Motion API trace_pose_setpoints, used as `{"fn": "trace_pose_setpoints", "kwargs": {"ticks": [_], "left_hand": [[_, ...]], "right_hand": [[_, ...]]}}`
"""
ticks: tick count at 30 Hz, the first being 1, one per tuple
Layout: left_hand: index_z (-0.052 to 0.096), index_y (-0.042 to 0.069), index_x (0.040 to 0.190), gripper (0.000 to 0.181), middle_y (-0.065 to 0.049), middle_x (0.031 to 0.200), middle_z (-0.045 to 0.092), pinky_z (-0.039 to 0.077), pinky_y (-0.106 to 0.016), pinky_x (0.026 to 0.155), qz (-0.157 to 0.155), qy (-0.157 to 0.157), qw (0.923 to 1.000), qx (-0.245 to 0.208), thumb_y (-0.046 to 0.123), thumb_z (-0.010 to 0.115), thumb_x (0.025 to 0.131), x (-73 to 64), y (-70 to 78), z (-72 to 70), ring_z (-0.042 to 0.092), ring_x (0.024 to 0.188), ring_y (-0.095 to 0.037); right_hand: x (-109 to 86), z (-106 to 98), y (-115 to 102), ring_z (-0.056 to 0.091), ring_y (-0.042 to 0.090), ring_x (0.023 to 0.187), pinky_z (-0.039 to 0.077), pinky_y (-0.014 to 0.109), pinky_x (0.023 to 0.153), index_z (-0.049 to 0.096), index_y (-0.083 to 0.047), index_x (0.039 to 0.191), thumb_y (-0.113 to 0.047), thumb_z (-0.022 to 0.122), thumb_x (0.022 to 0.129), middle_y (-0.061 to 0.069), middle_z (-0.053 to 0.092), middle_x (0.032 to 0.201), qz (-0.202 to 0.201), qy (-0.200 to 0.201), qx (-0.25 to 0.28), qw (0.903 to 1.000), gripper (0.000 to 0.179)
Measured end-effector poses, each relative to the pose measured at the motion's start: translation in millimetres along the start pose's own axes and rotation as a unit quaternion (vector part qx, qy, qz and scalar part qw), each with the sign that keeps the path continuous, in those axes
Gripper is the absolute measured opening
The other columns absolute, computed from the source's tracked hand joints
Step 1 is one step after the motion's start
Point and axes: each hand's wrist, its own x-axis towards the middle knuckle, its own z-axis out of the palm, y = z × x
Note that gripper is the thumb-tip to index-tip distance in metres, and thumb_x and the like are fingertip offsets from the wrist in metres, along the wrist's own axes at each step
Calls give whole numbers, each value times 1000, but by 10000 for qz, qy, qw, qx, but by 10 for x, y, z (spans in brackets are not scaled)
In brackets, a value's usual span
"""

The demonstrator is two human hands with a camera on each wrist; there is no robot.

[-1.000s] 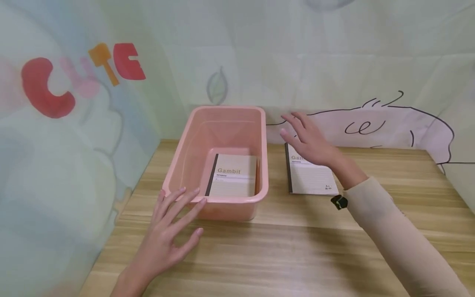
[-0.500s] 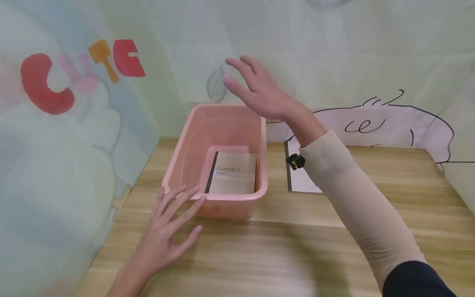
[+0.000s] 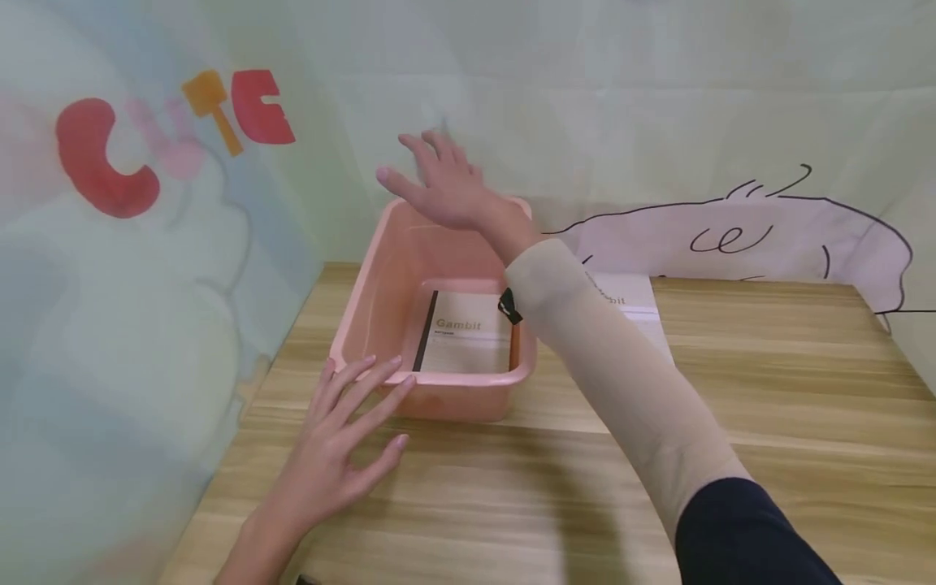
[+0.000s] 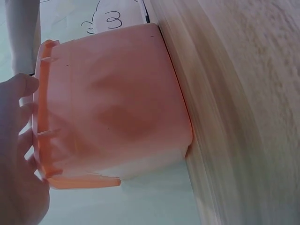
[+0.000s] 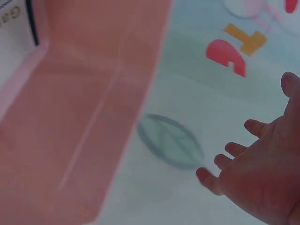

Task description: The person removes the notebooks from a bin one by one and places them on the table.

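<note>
A pink plastic bin (image 3: pixel 395 272) stands on the wooden table. Inside it lies a pale notebook (image 3: pixel 468 341) with a dark spine, marked "Gambit". My left hand (image 3: pixel 336 455) rests its spread fingertips on the bin's near left corner; in the left wrist view those fingers lie along the rim beside the bin's outer wall (image 4: pixel 112 103). Over the far rim my right hand (image 3: pixel 446 191) is raised, fingers loosely extended. The right wrist view shows this hand (image 5: pixel 262 168) holding nothing, apart from the bin wall (image 5: pixel 93 103). Another notebook (image 3: pixel 647 317) lies right of the bin, partly behind my right forearm.
A printed fabric backdrop (image 3: pixel 658 138) rises behind the table (image 3: pixel 768 374), and another printed sheet (image 3: pixel 146 301) hangs at the left. Along the bin's inner right side a brownish strip (image 3: pixel 516 349) shows, its kind unclear.
My right hand has swung left from above the table notebook to over the bin's far rim. My left hand stays at the bin's near corner, and the head view has shifted slightly.
</note>
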Motion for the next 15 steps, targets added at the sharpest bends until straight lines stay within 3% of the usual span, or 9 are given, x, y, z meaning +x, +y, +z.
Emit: {"fn": "trace_pose_setpoints", "kwargs": {"ticks": [7,15], "left_hand": [[64,17,148,55,-8,158,55,12,-71,127,44,-101,9999,-24,52,54,107,18,-4,44,42,150,-33],[65,18,148,53,-8,156,57,16,-71,126,118,-145,9998,3,51,53,108,42,18,42,45,146,-35]], "right_hand": [[74,288,204,-7,25,165,9,58,132,6,-32,172,-73,35,104,-1,-10,179,463,-241,-212,9984,85],[170,487,275,-8,27,165,5,56,132,5,-31,172,-73,36,103,3,-10,179,752,-404,-436,9954,86]]}}
